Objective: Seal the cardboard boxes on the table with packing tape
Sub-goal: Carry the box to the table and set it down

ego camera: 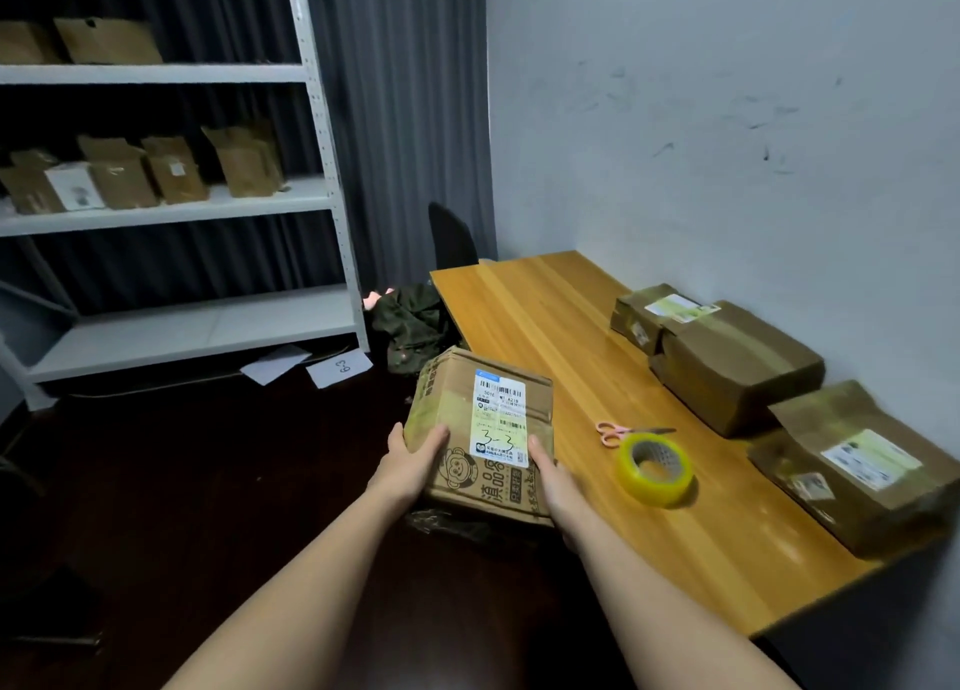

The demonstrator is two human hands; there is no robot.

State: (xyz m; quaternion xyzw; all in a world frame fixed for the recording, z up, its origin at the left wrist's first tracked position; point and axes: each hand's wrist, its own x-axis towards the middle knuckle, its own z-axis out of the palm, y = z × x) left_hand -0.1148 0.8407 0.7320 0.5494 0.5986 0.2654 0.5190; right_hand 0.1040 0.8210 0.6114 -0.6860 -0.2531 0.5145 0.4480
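What we cannot make out

We see the right hand [548,474] mostly hidden behind the held box [480,440], whose label [500,419] print is too small to read; the nearest table box [857,468] is cut by the right edge, and the shelf boxes [124,175] blur together.

A scuffed pale wall [727,118] rises right of the hands. White metal shelving [311,118] and dark curtains [405,118] stand beyond them. Dark floor [156,481] lies below.

Four boxes [480,440], one tape roll [655,470], perhaps one scissors [618,433].
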